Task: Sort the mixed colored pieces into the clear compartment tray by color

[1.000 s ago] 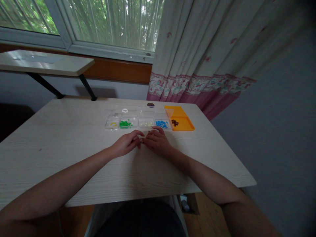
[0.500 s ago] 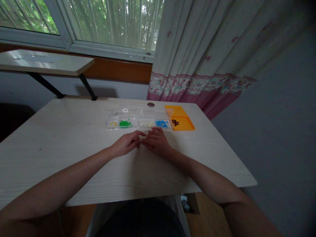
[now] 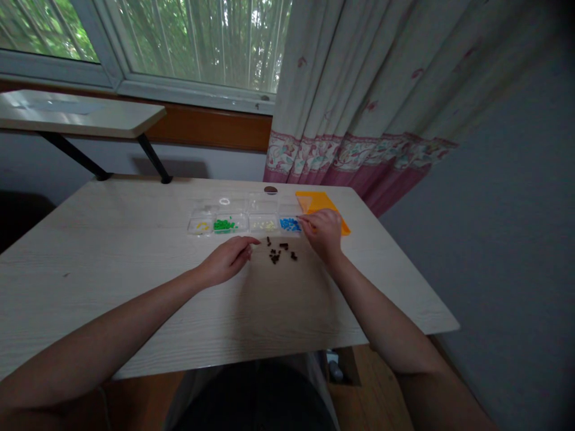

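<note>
My left hand (image 3: pixel 229 258) rests on the table, index finger stretched out, the others loosely bent; nothing shows in it. Just right of its fingertip lie several small dark brown pieces (image 3: pixel 275 256), some in short rows. My right hand (image 3: pixel 324 232) is over the front of the orange case (image 3: pixel 317 199), thumb and fingers pinched together beside the blue pieces (image 3: pixel 290 224). What the pinch holds is too small to make out. This hand hides much of the case and whatever lies in its front part.
Clear plastic boxes with lids folded back hold yellow pieces (image 3: pixel 203 225), green pieces (image 3: pixel 224 225) and pale pieces (image 3: pixel 268 225). A dark round disc (image 3: pixel 270 190) is at the table's back edge. A raised shelf (image 3: pixel 85 114) stands back left; a curtain (image 3: pixel 341 120) hangs behind.
My hands were together in front of the boxes. My right hand has moved right and away to the orange case, uncovering the brown pieces on the table. My left hand stayed nearly in place.
</note>
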Demonstrator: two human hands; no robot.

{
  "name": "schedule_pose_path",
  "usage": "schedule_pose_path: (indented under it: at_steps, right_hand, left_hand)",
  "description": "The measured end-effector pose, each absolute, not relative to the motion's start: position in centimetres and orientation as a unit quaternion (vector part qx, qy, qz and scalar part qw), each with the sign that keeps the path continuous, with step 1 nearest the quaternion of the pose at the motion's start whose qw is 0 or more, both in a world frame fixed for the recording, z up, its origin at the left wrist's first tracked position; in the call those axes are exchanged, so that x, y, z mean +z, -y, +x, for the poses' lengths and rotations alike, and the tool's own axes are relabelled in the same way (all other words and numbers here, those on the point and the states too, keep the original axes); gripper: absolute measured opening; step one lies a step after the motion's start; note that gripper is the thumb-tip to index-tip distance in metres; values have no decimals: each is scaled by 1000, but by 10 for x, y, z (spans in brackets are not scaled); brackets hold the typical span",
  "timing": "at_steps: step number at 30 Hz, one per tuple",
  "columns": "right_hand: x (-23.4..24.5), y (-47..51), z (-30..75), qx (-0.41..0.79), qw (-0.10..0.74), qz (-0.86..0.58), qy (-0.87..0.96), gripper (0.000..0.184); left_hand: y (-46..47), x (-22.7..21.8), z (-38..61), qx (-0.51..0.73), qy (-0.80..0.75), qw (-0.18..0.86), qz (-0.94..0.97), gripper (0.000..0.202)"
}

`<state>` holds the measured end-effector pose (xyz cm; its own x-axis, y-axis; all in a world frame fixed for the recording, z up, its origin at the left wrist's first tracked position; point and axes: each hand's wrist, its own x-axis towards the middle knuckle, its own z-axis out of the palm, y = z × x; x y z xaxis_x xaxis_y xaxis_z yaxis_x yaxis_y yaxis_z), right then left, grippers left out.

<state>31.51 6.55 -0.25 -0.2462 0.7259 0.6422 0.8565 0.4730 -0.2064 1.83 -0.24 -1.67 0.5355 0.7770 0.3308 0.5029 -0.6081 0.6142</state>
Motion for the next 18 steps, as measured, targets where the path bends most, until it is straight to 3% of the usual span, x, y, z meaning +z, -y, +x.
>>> schedule_pose_path:
  at_steps: [3, 7, 18]
  right_hand:
    - [-5, -83, 345, -73, 339, -616, 707, 30]
    - [-10, -91, 360, -73, 296, -652, 695, 32]
    - [-5, -80, 339, -87, 343, -540, 763, 27]
  left_hand:
    - [2, -19, 18, 290, -371, 208, 857, 33]
    - [3, -20, 18, 280, -361, 190, 869, 32]
    - [4, -16, 20, 260, -343, 180, 885, 34]
